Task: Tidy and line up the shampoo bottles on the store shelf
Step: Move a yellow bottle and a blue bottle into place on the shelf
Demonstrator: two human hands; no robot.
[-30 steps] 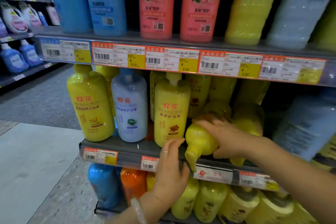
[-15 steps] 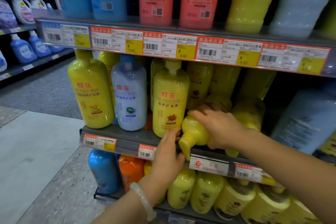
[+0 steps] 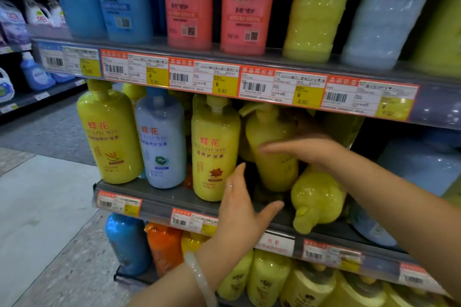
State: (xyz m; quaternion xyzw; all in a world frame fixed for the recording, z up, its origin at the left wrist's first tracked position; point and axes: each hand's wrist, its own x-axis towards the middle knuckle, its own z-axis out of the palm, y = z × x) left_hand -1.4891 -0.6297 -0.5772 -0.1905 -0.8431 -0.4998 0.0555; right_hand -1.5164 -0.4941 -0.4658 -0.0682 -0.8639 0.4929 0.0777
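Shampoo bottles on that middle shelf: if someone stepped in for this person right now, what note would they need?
Left hand: open, empty, hovering at the shelf edge beside the yellow front bottle.
Right hand: fingers flat against a tilted yellow bottle, blurred; grip unclear.
Middle shelf: three front bottles stand upright, labels forward, including the pale blue bottle.
A toppled yellow bottle lies on its side, cap poking over the edge.
Done: left part of the row.
Left: straighten the tilted bottle, stand up the toppled one, line both up.
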